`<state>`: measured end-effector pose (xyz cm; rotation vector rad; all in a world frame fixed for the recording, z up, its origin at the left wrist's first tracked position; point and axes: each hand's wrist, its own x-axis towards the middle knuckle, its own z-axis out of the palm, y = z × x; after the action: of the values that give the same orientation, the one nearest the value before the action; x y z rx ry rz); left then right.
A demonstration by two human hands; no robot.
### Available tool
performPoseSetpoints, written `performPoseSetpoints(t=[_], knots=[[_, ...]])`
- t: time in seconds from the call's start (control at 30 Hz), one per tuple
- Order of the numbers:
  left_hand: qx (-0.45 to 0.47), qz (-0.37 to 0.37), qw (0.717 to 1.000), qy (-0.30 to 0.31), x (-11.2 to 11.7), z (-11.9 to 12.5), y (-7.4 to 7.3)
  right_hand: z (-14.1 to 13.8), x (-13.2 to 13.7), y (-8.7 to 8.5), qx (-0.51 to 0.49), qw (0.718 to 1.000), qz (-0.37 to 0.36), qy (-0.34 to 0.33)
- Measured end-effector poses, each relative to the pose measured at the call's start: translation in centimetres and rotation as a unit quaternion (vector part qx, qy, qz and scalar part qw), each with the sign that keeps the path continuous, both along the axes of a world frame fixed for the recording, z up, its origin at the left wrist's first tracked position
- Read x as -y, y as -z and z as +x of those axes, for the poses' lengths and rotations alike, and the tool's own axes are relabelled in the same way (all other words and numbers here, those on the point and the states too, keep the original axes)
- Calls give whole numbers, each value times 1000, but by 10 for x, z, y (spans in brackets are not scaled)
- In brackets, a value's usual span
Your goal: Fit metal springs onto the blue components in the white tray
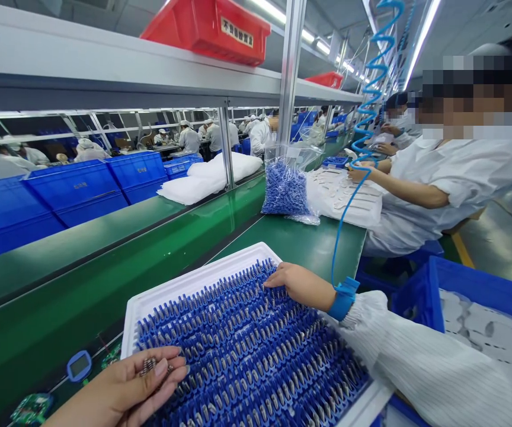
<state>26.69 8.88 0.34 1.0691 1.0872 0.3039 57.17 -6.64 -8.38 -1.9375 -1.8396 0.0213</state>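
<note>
A white tray (158, 299) lies in front of me, filled with rows of blue holders (247, 350) that carry small metal springs. My left hand (127, 388) is at the tray's near left corner, palm up, its fingers curled round a small bunch of metal springs (149, 366). My right hand (298, 283) reaches over the tray's far right part, fingertips down on the blue rows, pinched together; what they hold is too small to see. A blue wrist strap (344, 298) with a coiled blue cord (369, 95) is on my right wrist.
A clear bag of blue parts (286, 187) stands on the green bench (313, 243) beyond the tray. A co-worker in white (438, 184) sits to the right over white sheets (345, 196). Blue bins (69, 190) line the left; a blue crate (482, 290) of white pads stands at my right.
</note>
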Motion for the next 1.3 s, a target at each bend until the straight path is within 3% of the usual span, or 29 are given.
performPoseSetpoints(t=[0.13,0.23,0.3,0.37,0.47,0.6,0.8,0.97,1.1,1.17,1.3], knots=[[14,-53,998,-10,18,13,-12,-18,5,-19,-3,999,32,24],[17,-76,997,-1,32,24,-17,-59,11,-47,-23,995,89,28],[20,-83,996,20,39,29,-17,-92,14,-64,-85,985,138,-58],[39,-94,993,57,45,33,-16,-120,14,-73,-101,976,141,-133],[73,-103,987,104,50,37,-13,-140,9,-74,-92,975,122,-160],[64,-89,987,118,55,38,-15,-139,5,-65,-84,980,99,-148],[27,-103,992,72,64,40,-23,-138,10,-62,-62,974,128,-176],[7,-97,991,94,61,39,-19,-134,13,-61,-151,953,202,-169],[-32,-107,989,101,59,37,-15,-132,17,-64,-234,941,208,-130],[-30,-115,985,128,60,37,-17,-132,20,-64,-264,935,207,-119],[0,-127,963,237,64,37,-25,-135,22,-61,-268,932,219,-106]])
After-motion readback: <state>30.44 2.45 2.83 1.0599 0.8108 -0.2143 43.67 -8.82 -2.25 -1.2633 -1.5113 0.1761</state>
